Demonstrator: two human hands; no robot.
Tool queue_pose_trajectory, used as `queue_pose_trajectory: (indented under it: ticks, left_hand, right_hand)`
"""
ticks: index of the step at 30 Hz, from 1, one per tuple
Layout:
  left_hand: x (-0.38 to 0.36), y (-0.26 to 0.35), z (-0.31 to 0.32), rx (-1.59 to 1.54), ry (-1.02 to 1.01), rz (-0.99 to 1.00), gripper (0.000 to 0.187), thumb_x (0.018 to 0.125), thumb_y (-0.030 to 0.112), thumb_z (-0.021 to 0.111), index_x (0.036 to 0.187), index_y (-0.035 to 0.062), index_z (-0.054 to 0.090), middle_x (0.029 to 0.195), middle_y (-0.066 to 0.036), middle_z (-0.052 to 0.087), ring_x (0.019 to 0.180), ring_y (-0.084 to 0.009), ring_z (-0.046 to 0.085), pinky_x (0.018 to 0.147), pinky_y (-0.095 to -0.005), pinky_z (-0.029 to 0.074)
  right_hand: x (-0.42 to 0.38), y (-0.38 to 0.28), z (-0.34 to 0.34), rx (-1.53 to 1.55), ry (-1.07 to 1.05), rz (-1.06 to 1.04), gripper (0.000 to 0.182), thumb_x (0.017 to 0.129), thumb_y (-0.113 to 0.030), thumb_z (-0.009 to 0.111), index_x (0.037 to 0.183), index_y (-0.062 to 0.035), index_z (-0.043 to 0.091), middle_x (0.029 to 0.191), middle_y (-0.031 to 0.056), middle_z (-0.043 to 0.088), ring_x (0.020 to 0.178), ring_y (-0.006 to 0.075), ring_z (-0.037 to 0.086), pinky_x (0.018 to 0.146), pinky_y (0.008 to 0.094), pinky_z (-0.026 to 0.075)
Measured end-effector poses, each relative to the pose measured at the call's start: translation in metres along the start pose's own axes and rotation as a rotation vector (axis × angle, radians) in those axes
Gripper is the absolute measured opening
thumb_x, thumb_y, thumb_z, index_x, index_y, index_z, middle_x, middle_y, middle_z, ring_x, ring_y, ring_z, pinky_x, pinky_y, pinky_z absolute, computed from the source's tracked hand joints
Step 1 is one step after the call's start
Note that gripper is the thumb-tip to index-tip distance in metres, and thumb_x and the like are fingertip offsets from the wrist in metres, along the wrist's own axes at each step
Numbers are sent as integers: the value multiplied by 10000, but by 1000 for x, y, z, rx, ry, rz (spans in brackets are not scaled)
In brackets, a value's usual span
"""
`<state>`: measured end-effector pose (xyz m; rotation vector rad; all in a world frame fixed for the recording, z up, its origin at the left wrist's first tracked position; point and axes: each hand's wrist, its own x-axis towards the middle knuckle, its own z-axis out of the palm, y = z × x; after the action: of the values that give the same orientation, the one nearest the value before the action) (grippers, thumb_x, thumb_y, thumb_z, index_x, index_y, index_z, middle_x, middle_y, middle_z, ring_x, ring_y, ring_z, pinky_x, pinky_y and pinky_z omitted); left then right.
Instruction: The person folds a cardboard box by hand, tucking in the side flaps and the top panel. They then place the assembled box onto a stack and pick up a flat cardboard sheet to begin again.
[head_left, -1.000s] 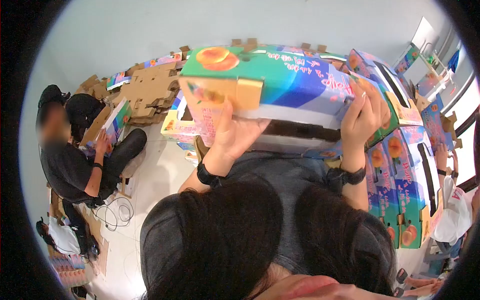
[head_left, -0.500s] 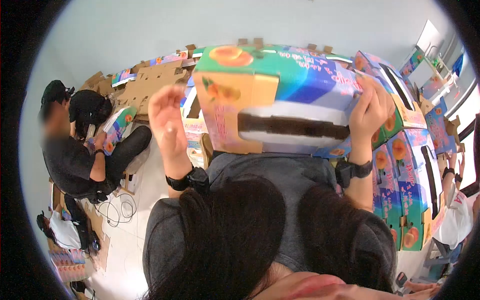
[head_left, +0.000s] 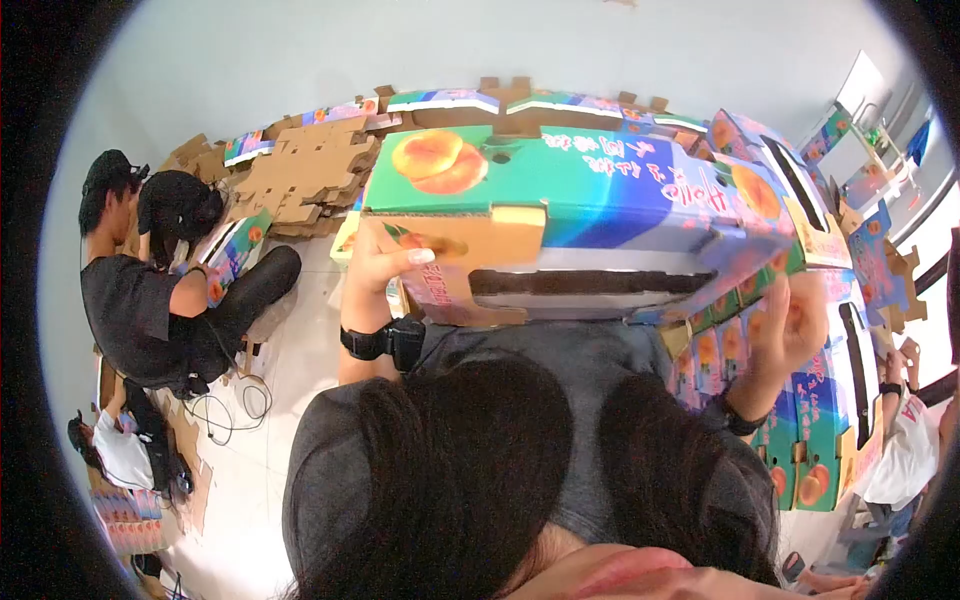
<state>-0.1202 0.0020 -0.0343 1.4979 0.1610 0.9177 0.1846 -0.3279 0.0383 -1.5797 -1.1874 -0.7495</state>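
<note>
A printed cardboard carton (head_left: 600,185), green and blue with peaches and pink lettering, is held up in front of my chest. A long slot opens in the carton's near side. My left hand (head_left: 375,265) grips its left end, with the thumb on the peach-coloured end panel and the other fingers hidden behind. Just off the right end, my right hand (head_left: 790,325) is raised and blurred, its fingers extended and nothing in them. Both wrists wear black bands.
Several finished cartons (head_left: 825,410) stand stacked at my right. Flattened brown cardboard (head_left: 300,165) lies piled at the back left. A person in black (head_left: 135,320) sits at left working on a carton, and cables (head_left: 235,415) lie on the floor. Another person's white shirt (head_left: 895,455) shows at far right.
My left hand has gone from open beside the carton to gripping its left end. My right hand has let go and moved right and down. The carton has lowered and turned slightly.
</note>
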Motion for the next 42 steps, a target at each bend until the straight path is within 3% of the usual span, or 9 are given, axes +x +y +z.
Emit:
queue_pose_trajectory:
  ticks: [3,6,12,15,19,25,29,33,42]
  left_hand:
    - [5,5,4,20,40,-6,671,679,219,800,1247,-78,598,1120,-145,705,1010,-230,685,909,-359,542]
    - [6,8,12,-11,52,19,649,695,251,801,1220,-79,608,1088,-146,711,994,-228,692,888,-353,552]
    - [-1,6,4,56,28,-22,769,704,284,805,1333,-53,520,1178,-168,675,1025,-265,685,894,-402,564]
    - [-17,11,7,-21,79,-28,826,690,280,833,1373,-47,503,1245,-188,659,1083,-298,676,932,-436,555]
    - [-23,15,-10,10,-40,76,923,658,198,895,1429,-42,445,1353,-196,595,1209,-304,616,1028,-442,496]
    - [-17,42,36,208,106,47,1077,645,200,951,1498,41,312,1581,-183,333,1429,-295,408,1179,-428,353]
    - [0,33,40,603,59,217,1057,648,242,959,1479,58,332,1531,-170,363,1449,-347,354,1171,-437,368]
    - [26,22,53,965,122,874,963,634,282,960,1438,78,471,1406,-172,501,1332,-300,517,1108,-415,446]
    - [31,-25,58,938,55,535,720,662,269,929,1290,77,631,1457,-178,467,1362,-334,464,1138,-444,393]
  right_hand:
    - [7,-7,-20,386,-673,73,278,864,-266,638,855,0,720,750,80,673,791,262,626,720,355,451]
    - [2,0,14,622,-1159,-42,509,968,-283,555,1368,32,568,1382,225,564,1292,367,516,1113,458,367]
    - [-25,-28,72,898,-1008,472,557,1078,-270,479,1532,24,350,1498,168,491,1385,270,454,1170,412,319]
    - [-11,-27,71,898,-1131,511,615,1090,-379,422,1533,36,319,1519,174,465,1395,241,444,1075,390,413]
    - [-18,-19,84,1335,-1030,568,797,1009,-564,462,1545,7,312,1533,208,442,1419,303,430,1023,408,441]
    - [-13,-25,88,1358,-848,554,1132,819,-752,602,1596,-32,203,1576,177,373,1432,312,393,1053,457,421]
    - [-21,-8,90,1526,-655,709,973,823,-602,743,1539,-76,349,1525,134,455,1396,327,453,1124,515,403]
    - [-33,15,93,1509,-546,778,847,824,-398,809,1494,-74,405,1451,123,537,1343,307,525,1134,501,417]
    - [-28,3,94,1114,-464,789,642,852,-156,713,1425,-12,460,1354,109,587,1270,257,566,1113,405,422]
